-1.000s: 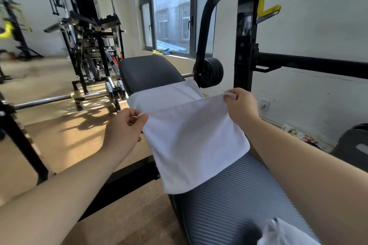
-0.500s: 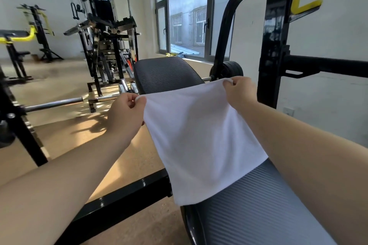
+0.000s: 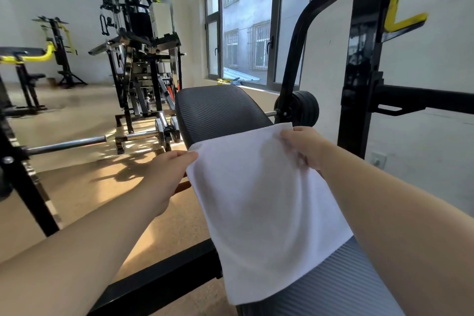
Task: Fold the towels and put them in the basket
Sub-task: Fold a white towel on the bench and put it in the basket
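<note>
A white towel [image 3: 264, 208], folded in half, lies along the grey ribbed pad of a weight bench [image 3: 220, 113]. My left hand [image 3: 166, 177] pinches the towel's far left corner. My right hand [image 3: 302, 147] grips the far right corner, fingers curled over the edge. The towel's far edge sits just over the pad, and its near edge drapes toward me. No basket is in view.
A black rack upright [image 3: 359, 59] with yellow hooks and a horizontal bar [image 3: 423, 100] stand to the right. A barbell [image 3: 77, 142] lies on the floor to the left, with a weight machine [image 3: 138, 64] behind it. A black frame bar [image 3: 159, 282] crosses below the bench.
The far layer has been brought over so the towel lies folded in half; both hands, raised half a second ago, have lowered its far edge to the pad. The view has tilted up.
</note>
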Demonstrator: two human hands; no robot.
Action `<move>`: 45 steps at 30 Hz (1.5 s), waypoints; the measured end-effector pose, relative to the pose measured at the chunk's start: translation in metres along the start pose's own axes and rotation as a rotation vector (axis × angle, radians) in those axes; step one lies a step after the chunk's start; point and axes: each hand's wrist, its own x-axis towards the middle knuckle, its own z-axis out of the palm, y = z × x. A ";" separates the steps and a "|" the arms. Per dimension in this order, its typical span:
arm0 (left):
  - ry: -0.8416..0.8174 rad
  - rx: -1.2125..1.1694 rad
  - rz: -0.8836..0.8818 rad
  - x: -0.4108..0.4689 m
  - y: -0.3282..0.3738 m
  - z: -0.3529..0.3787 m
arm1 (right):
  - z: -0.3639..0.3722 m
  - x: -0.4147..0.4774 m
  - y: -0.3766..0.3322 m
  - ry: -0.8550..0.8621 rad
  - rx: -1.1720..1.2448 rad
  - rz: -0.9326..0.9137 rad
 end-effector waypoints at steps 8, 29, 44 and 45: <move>0.065 -0.206 0.010 -0.001 -0.008 -0.006 | -0.021 -0.007 -0.004 0.089 0.150 -0.087; 0.159 -0.148 0.231 -0.100 0.069 -0.064 | -0.072 -0.135 -0.069 0.021 0.330 -0.278; 0.243 -0.076 0.297 -0.204 0.069 -0.158 | -0.012 -0.211 -0.059 -0.106 0.427 -0.271; 0.259 -0.059 0.286 -0.208 0.065 -0.164 | -0.005 -0.215 -0.055 -0.102 0.430 -0.272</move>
